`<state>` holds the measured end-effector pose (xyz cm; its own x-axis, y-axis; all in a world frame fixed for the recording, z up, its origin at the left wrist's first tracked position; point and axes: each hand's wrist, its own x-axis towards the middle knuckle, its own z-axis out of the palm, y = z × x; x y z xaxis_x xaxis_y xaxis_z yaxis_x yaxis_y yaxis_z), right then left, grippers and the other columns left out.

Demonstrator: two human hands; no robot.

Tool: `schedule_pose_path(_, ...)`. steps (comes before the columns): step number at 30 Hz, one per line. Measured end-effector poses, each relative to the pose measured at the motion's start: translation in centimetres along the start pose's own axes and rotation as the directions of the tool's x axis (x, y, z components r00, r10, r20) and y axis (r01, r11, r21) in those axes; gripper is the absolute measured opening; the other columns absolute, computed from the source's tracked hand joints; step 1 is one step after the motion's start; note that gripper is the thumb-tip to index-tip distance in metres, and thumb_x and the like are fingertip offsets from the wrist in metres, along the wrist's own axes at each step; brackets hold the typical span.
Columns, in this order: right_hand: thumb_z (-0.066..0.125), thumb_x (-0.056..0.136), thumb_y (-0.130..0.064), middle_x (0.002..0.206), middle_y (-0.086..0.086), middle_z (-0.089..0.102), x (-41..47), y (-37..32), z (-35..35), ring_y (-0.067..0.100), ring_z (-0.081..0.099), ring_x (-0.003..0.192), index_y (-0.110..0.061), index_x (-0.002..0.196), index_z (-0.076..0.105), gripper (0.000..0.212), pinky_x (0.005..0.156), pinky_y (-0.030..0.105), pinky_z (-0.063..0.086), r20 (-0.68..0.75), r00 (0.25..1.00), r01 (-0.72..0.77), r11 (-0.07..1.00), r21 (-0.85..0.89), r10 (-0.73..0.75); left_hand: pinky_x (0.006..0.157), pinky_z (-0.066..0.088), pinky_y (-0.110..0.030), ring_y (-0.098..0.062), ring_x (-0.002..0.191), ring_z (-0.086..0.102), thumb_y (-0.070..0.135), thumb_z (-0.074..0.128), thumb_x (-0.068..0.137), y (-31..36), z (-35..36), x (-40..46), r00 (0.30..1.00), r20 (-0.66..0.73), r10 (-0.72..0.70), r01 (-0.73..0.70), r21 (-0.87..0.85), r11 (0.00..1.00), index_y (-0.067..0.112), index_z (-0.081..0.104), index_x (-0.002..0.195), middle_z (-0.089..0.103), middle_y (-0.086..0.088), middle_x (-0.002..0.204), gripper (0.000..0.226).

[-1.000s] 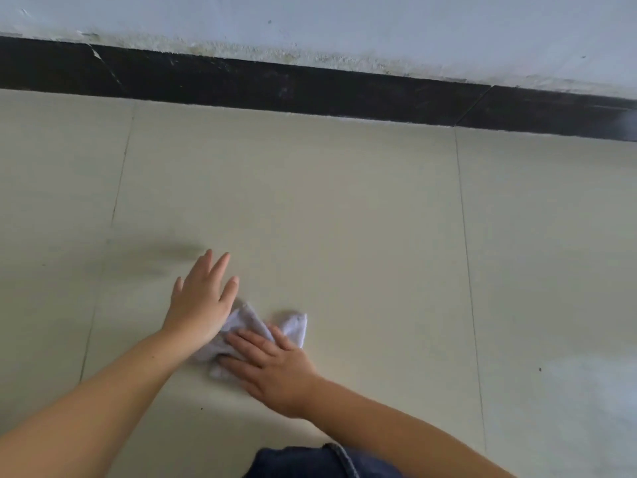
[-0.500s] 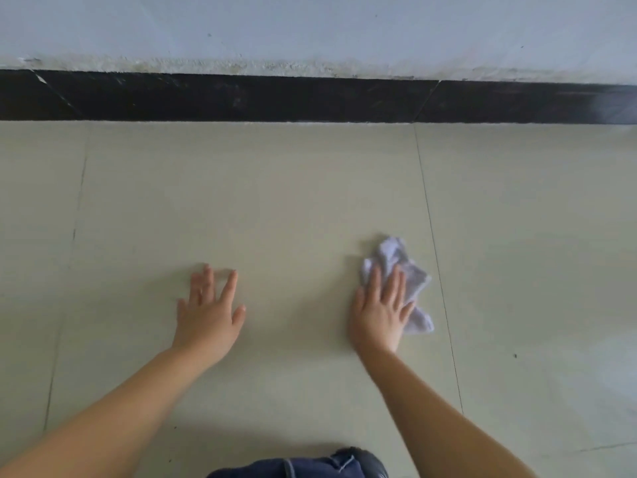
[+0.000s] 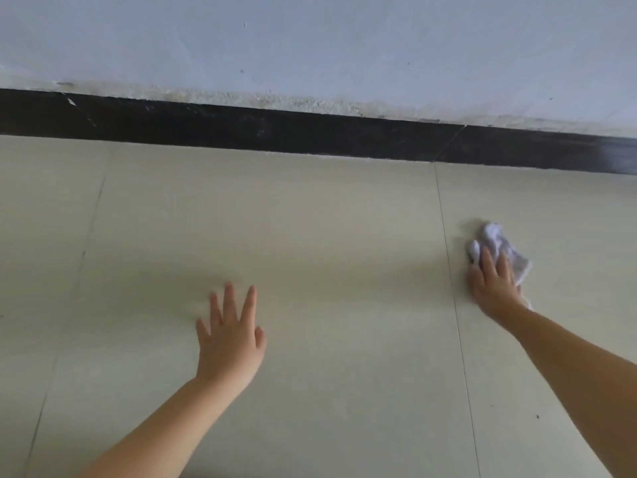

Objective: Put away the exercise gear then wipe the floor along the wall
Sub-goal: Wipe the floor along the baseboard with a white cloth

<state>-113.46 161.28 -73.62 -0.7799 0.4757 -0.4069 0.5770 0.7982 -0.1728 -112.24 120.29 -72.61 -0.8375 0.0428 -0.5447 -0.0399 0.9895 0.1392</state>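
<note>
A crumpled white cloth (image 3: 496, 241) lies on the pale tiled floor (image 3: 327, 236) at the right, just past a tile joint. My right hand (image 3: 493, 284) presses flat on its near half, arm stretched out to the right. My left hand (image 3: 229, 336) rests palm down on the bare tile at centre-left, fingers spread, holding nothing. No exercise gear is in view.
A black skirting strip (image 3: 310, 136) runs along the foot of the white wall (image 3: 310, 46), whose lower edge is stained. Tile joints run away from me toward the wall. A few dark specks dot the floor at lower right.
My right hand has swept the cloth from beside my left hand far out to the right and a little toward the wall. My left hand stays planted on the floor.
</note>
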Motion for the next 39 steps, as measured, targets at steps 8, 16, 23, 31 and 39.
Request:
schedule_pose_path(8, 0.021, 0.1, -0.029, 0.16, 0.002, -0.001, 6.9, -14.2, 2.2, 0.02, -0.008, 0.147, -0.035, 0.151, 0.009, 0.053, 0.112, 0.058, 0.004, 0.008, 0.993, 0.115, 0.99, -0.085, -0.115, 0.114, 0.008, -0.056, -0.024, 0.146, -0.016, 0.03, 0.03, 0.099, 2.6, -0.7, 3.3, 0.986, 0.029, 0.167, -0.168, 0.078, 0.983, 0.033, -0.005, 0.15, -0.022, -0.006, 0.157, 0.062)
schedule_pose_path(16, 0.01, 0.095, -0.051, 0.158, 0.0, 0.021, -0.6, -18.7, 6.4, 0.019, 0.017, 0.146, -0.031, 0.148, 0.029, 0.06, 0.114, 0.047, 0.013, 0.286, 0.484, 0.874, 0.474, -0.106, -0.827, 0.077, 0.046, -0.066, -0.032, 0.129, 0.039, 0.014, 0.084, 0.05, -0.2, 0.8, 3.6, 0.934, -0.106, 0.34, -0.312, 0.219, 0.925, 0.019, 0.043, 0.132, 0.048, -0.021, 0.139, 0.092)
schedule_pose_path(23, 0.022, 0.102, -0.029, 0.16, 0.003, 0.01, 7.4, -5.0, -1.0, 0.027, 0.007, 0.147, -0.031, 0.15, 0.017, 0.048, 0.111, 0.06, 0.019, -0.159, 0.987, 0.041, 0.999, 0.029, -0.036, 0.079, 0.046, -0.066, -0.035, 0.126, 0.05, 0.02, 0.061, 0.066, 0.4, 0.6, 3.6, 0.933, -0.131, 0.335, -0.309, 0.181, 0.934, 0.022, 0.046, 0.13, 0.05, -0.02, 0.138, 0.066)
schedule_pose_path(31, 0.026, 0.099, -0.03, 0.159, 0.01, 0.009, 3.5, -24.2, 7.1, 0.028, 0.001, 0.147, -0.026, 0.151, 0.019, 0.052, 0.113, 0.053, 0.001, -0.176, 0.975, 0.141, 0.99, 0.016, -0.136, 0.114, 0.012, -0.054, -0.02, 0.147, 0.013, 0.009, 0.052, 0.088, 0.8, -0.2, 3.2, 0.964, -0.14, 0.225, -0.24, -0.1, 0.966, 0.024, 0.024, 0.149, 0.015, -0.008, 0.158, 0.068)
schedule_pose_path(39, 0.03, 0.103, -0.035, 0.158, -0.003, 0.022, -3.0, -27.8, 10.0, 0.016, 0.014, 0.146, -0.029, 0.146, 0.034, 0.044, 0.116, 0.046, 0.002, 0.25, 0.347, 0.935, 0.353, -0.024, -0.904, 0.109, 0.03, -0.055, -0.033, 0.135, 0.039, -0.006, 0.059, 0.079, -1.8, 0.1, 0.8, 0.943, -0.325, -0.065, -0.049, -0.33, 0.943, 0.003, 0.046, 0.134, 0.032, -0.016, 0.151, 0.057)
